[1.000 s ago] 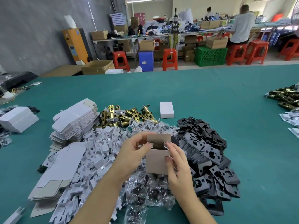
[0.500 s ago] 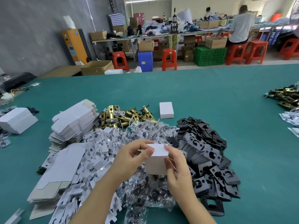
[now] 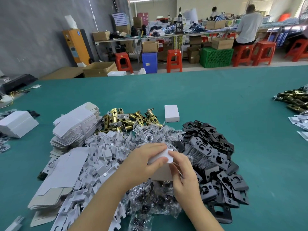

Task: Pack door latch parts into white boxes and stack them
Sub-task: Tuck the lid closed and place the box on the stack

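Both hands hold a small white box [image 3: 162, 172] over the heap of clear screw bags [image 3: 155, 135]. My left hand [image 3: 145, 161] lies over its closed top flap, thumb on the front. My right hand [image 3: 181, 170] grips its right side. Behind the bags lies a pile of brass latch bolts [image 3: 128, 119]. Black strike plates [image 3: 216, 157] are heaped to the right. A closed white box [image 3: 171, 113] lies flat on the green table [image 3: 216, 100] beyond the piles.
Flat unfolded box blanks [image 3: 75, 125] are stacked at the left, above white card inserts [image 3: 100, 157]. Finished white boxes [image 3: 16, 123] sit at the far left. More latches [image 3: 295, 99] and white parts [image 3: 300, 124] lie at the right edge. People work at a far bench.
The box's top flap stood open a second ago; it has been folded down and my left hand now lies over the closed top. The box has dropped slightly.
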`<action>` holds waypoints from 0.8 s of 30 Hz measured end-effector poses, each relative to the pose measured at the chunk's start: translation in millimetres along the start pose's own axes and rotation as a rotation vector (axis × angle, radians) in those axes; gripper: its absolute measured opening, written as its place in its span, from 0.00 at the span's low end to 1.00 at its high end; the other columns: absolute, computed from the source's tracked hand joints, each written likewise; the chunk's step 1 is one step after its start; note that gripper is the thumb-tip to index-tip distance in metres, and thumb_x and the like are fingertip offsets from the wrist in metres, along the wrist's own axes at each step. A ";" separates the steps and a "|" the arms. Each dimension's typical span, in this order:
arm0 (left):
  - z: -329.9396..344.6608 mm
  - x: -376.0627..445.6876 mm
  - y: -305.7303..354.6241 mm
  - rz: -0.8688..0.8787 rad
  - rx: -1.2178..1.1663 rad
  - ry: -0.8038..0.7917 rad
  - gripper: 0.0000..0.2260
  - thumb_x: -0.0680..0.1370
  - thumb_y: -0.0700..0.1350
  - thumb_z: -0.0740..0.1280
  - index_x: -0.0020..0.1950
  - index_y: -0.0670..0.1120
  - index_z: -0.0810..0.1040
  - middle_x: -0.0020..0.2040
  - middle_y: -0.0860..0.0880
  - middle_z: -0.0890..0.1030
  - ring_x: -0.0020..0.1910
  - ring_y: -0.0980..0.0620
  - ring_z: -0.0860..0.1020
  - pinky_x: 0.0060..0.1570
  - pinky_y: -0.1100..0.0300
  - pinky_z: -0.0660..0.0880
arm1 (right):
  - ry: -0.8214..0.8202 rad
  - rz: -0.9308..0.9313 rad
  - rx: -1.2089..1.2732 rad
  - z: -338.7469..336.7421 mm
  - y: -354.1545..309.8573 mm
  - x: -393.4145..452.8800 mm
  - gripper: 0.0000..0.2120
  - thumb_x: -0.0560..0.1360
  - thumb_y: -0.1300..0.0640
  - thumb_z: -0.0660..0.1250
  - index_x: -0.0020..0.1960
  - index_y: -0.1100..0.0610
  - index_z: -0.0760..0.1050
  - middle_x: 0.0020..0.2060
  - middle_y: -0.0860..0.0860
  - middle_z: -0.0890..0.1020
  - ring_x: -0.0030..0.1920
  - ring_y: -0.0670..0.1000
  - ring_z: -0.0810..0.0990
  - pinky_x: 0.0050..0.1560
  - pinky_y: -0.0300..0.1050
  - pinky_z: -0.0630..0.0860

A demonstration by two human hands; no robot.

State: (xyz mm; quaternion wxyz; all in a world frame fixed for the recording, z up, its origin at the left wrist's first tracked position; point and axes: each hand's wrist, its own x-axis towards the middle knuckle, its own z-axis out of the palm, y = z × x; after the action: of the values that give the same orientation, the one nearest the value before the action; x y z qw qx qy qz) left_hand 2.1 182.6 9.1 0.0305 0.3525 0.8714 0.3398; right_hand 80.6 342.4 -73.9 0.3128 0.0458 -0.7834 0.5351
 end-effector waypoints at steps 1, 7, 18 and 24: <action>0.6 1.4 -0.1 0.005 0.021 -0.008 0.22 0.81 0.58 0.66 0.75 0.58 0.71 0.71 0.65 0.72 0.70 0.70 0.66 0.73 0.64 0.64 | -0.001 0.014 0.011 0.0 -1.0 -0.1 0.36 0.78 0.71 0.62 0.72 0.33 0.69 0.66 0.40 0.77 0.69 0.45 0.75 0.66 0.32 0.70; 3.8 1.1 2.7 0.255 0.358 0.085 0.22 0.80 0.55 0.66 0.72 0.48 0.78 0.65 0.52 0.81 0.60 0.53 0.80 0.59 0.58 0.78 | -0.002 0.065 0.012 0.6 0.2 -1.4 0.31 0.82 0.65 0.62 0.76 0.35 0.67 0.67 0.37 0.75 0.69 0.47 0.75 0.66 0.36 0.73; 2.7 -2.2 7.4 0.245 0.309 0.100 0.21 0.83 0.53 0.60 0.71 0.46 0.78 0.63 0.50 0.83 0.56 0.51 0.80 0.53 0.60 0.77 | -0.021 0.174 0.000 -0.1 0.1 -0.3 0.28 0.82 0.66 0.64 0.75 0.42 0.65 0.71 0.41 0.75 0.71 0.39 0.73 0.69 0.37 0.73; -5.3 2.7 6.2 0.140 0.245 0.046 0.18 0.84 0.53 0.62 0.74 0.55 0.74 0.64 0.57 0.81 0.57 0.57 0.77 0.54 0.58 0.78 | -0.012 0.175 0.008 0.2 3.2 -0.5 0.27 0.82 0.67 0.65 0.75 0.44 0.66 0.69 0.38 0.75 0.69 0.36 0.74 0.64 0.32 0.74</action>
State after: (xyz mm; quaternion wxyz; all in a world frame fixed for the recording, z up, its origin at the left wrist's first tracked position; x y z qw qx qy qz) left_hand 2.2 184.5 17.5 -0.0568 0.4057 0.8801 0.2401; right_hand 79.6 343.5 -76.8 0.2599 -0.0183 -0.7842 0.5631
